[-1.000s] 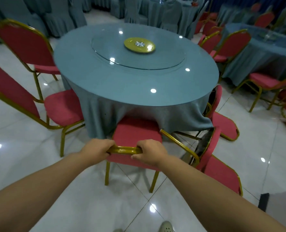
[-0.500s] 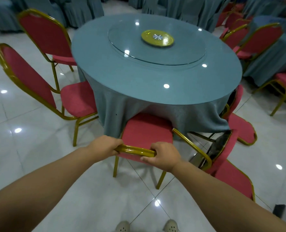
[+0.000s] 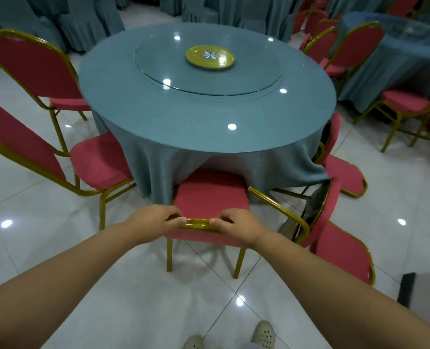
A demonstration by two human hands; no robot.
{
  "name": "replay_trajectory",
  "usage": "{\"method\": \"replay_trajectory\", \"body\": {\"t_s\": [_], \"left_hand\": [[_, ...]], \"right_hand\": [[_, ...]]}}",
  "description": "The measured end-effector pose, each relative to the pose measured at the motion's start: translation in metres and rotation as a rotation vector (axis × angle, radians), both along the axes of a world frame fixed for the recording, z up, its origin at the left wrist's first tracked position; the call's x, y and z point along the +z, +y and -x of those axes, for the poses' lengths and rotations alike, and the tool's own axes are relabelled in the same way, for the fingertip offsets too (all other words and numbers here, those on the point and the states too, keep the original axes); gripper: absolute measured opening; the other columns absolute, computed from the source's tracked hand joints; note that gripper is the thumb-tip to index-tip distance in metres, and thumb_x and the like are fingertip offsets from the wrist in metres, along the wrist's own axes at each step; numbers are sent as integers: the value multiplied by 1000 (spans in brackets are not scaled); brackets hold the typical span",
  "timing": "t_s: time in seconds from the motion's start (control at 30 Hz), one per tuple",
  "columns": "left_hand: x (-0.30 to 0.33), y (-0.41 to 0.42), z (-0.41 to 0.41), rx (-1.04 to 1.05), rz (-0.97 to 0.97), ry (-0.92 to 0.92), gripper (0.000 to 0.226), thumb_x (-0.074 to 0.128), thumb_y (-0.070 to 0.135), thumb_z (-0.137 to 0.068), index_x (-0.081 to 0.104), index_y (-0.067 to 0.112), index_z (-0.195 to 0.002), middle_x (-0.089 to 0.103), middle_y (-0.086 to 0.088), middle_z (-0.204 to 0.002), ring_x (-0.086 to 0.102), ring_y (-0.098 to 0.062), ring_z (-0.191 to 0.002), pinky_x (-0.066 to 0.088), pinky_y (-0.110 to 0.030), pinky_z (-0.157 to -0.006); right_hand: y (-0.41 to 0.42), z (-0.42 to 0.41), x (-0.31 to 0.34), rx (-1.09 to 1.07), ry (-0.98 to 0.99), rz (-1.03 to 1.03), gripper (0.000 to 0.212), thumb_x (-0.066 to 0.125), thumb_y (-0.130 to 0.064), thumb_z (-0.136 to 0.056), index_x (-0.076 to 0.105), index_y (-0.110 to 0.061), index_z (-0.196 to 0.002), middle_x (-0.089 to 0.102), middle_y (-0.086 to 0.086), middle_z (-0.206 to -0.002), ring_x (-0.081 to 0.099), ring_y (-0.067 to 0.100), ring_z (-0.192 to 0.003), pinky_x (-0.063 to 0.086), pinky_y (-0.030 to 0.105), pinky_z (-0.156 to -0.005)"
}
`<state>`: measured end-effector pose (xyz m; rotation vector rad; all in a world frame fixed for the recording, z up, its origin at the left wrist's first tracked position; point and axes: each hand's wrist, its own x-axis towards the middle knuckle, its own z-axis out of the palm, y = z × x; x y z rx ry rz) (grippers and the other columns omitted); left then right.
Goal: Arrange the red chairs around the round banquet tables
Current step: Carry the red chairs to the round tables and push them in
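Red chair [image 3: 210, 197] gripped at gold top rail by left hand [image 3: 153, 222] and right hand [image 3: 236, 226], both closed on rail. Seat front tucked under tablecloth of round worktop [image 3: 209, 117].

Push judged best kept straight, level, stopped before cloth bunches.

Counted at this worktop: two upright chairs at left, two toppled chairs at right, one lazy Susan [image 3: 207, 68].

Banquet hall, clothed round tables [image 3: 209, 127], red chairs [image 3: 98, 159]

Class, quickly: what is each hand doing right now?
Left hand: closed on the chair's gold top rail.
Right hand: closed on the same rail.
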<state>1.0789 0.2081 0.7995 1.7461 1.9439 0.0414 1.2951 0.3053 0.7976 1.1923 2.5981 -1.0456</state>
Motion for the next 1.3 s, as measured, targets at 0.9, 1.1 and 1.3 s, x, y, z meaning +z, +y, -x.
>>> {"method": "replay_trajectory", "body": {"t_s": [0.9,1.1,1.3], "left_hand": [[7,265,-419,-467,-82,-137,25,47,34,-97,62,26,-115,65,9,-109,56,-6,-90,40,-21,-73],[-9,315,-495,-451,-22,-198,26,49,33,-96,62,25,-118,65,7,-114,59,-8,-99,47,-22,-81],[-25,372,-543,-471,8,-186,25,48,30,-96,62,24,-117,65,7,-113,59,-8,-100,46,-21,-80]], "right_hand": [[114,-441,-22,-880,-78,71,15,52,-18,-92,66,-17,-87,67,1,-94,61,19,-88,51,33,-80],[163,-526,-26,-937,-83,84,18,49,-16,-93,67,-15,-96,66,-1,-102,60,16,-93,49,30,-79],[208,-573,-42,-957,-59,143,16,49,-16,-93,65,-17,-91,65,-3,-100,59,14,-91,46,24,-72]]}}
